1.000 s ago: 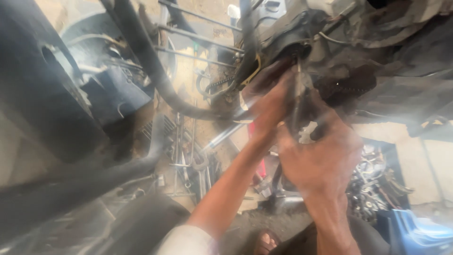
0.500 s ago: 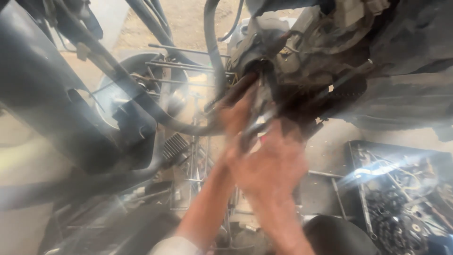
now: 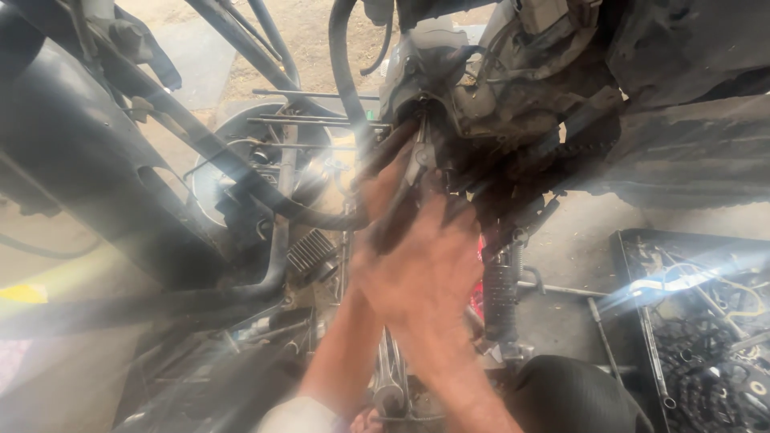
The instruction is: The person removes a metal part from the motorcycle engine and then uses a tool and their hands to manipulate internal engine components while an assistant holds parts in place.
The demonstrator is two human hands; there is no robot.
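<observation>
Both hands were raised under the motorcycle engine (image 3: pixel 481 88). The right hand (image 3: pixel 429 273) gripped dark-handled pliers (image 3: pixel 405 192), tips at the engine underside. The left hand (image 3: pixel 385 180) sat behind them, blurred; its grip couldn't be told.

Both arms come up from the bottom middle of the frame and reach toward the upper middle. The right hand (image 3: pixel 429 277) is in front and closest to the camera. We see its back, a bit blurry, with the fingers bent and pointing up. Its forearm goes down to the bottom edge, a little right of the middle. The left hand (image 3: pixel 383 180) is higher and partly hidden behind the right hand. Its fingers stretch up too. The left forearm slants down to the left and ends in a light sleeve (image 3: pixel 298 415) at the bottom edge.
</observation>
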